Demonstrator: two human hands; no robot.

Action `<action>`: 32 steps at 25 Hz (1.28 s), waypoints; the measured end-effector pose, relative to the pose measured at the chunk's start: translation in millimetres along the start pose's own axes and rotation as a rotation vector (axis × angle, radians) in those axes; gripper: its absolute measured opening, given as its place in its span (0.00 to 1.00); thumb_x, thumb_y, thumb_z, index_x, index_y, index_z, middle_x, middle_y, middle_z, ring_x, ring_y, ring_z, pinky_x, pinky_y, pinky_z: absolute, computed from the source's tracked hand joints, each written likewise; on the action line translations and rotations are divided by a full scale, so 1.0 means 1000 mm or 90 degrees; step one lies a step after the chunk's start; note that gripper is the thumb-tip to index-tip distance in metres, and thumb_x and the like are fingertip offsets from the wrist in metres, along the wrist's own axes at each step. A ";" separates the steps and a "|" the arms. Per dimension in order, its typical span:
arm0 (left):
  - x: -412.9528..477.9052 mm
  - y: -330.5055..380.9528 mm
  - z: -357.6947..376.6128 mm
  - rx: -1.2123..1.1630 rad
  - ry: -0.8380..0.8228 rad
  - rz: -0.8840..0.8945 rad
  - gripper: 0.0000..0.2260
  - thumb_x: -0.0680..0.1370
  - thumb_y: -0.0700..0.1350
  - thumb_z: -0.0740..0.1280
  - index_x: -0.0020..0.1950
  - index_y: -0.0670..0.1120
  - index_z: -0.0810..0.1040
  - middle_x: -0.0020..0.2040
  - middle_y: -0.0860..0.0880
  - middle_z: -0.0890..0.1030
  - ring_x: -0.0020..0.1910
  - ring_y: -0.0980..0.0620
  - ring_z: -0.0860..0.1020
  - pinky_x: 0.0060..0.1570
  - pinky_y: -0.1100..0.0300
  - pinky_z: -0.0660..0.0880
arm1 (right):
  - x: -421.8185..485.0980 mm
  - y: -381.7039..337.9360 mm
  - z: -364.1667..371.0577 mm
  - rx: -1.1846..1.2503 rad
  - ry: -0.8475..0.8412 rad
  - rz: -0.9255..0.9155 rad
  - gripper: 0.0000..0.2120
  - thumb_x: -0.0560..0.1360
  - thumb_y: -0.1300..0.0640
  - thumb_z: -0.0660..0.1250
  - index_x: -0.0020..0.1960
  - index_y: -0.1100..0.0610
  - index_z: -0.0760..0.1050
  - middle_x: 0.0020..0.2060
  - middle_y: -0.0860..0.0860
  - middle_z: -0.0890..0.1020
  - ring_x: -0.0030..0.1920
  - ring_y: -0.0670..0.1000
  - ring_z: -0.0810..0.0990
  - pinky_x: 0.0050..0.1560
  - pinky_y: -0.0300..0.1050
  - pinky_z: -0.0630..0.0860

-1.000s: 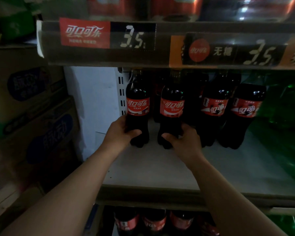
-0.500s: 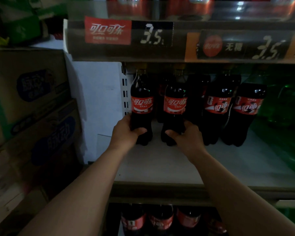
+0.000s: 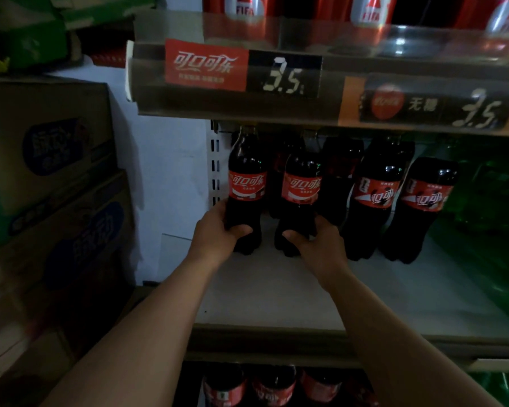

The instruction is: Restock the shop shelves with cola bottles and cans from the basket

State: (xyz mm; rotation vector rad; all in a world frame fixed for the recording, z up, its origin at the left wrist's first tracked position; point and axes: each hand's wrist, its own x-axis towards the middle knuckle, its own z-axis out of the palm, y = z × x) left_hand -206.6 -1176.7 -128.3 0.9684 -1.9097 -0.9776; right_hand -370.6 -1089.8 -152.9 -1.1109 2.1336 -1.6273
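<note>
Two cola bottles with red labels stand upright at the left end of the middle shelf [image 3: 276,292]. My left hand [image 3: 218,235] grips the lower body of the left cola bottle [image 3: 246,183], thumb across its front. My right hand [image 3: 318,245] grips the base of the right cola bottle [image 3: 301,189]. To the right stand two zero-sugar cola bottles [image 3: 373,195], with more dark bottles behind. The basket is out of view.
Red cans [image 3: 365,10] line the shelf above, over price tags [image 3: 241,70] reading 3.5. Green bottles [image 3: 488,201] fill the shelf's right side. Stacked cardboard boxes [image 3: 53,183] stand at the left. More cola bottles [image 3: 274,386] sit on the shelf below.
The view has shifted up and left, bringing the cans above into sight. Both hands keep their hold on the two bottles, which stand slightly further back.
</note>
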 end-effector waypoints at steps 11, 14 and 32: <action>0.003 -0.001 0.000 0.042 0.000 0.005 0.25 0.76 0.40 0.70 0.71 0.45 0.68 0.68 0.46 0.75 0.67 0.47 0.73 0.61 0.61 0.66 | 0.007 0.001 -0.001 -0.031 -0.005 -0.018 0.25 0.71 0.54 0.75 0.65 0.58 0.75 0.60 0.55 0.82 0.62 0.56 0.78 0.61 0.47 0.75; 0.005 0.000 0.000 0.067 0.005 0.002 0.25 0.76 0.40 0.70 0.72 0.45 0.68 0.68 0.46 0.75 0.67 0.47 0.73 0.61 0.62 0.65 | 0.006 0.002 -0.003 -0.017 -0.025 -0.030 0.24 0.71 0.54 0.75 0.65 0.57 0.75 0.60 0.54 0.81 0.63 0.56 0.78 0.63 0.50 0.74; -0.004 -0.009 0.004 -0.028 0.006 -0.040 0.32 0.76 0.42 0.70 0.77 0.46 0.60 0.74 0.47 0.68 0.73 0.48 0.66 0.71 0.52 0.63 | -0.010 -0.010 -0.020 0.151 -0.097 0.025 0.35 0.70 0.58 0.76 0.72 0.54 0.65 0.61 0.45 0.72 0.63 0.44 0.69 0.61 0.40 0.66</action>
